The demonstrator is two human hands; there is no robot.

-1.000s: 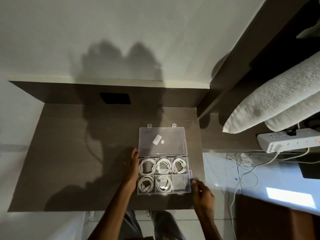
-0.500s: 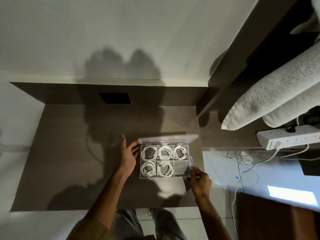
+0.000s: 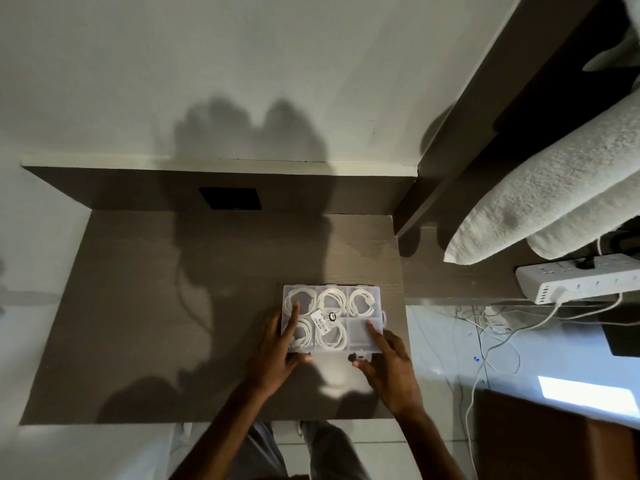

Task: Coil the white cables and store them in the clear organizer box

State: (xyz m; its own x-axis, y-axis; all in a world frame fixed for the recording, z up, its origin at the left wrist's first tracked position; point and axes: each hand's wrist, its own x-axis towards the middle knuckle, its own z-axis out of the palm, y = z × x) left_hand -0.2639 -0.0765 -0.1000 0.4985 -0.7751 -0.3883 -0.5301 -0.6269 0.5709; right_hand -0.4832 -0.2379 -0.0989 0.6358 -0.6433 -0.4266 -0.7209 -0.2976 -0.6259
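A clear rectangular plastic organizer box [image 3: 331, 318] sits on the dark brown wooden desk [image 3: 138, 306], near its front right corner, with its transparent lid down flat over the compartments. The box is divided into six cells in two rows of three. Five of them each hold a coiled white cable [image 3: 331, 302]: all three in the far row, and the left and middle ones in the near row. The near right cell looks empty. A small white label with a black mark [image 3: 325, 319] shows through or on the lid near the middle. The left hand [image 3: 277, 355] rests at the box's near left corner, fingers spread, with one finger lying across the lid and the thumb at the front edge. The right hand [image 3: 388, 362] is at the near right corner, a finger laid on the lid over the empty cell and the thumb against the front edge by a latch. Neither hand is closed around anything.
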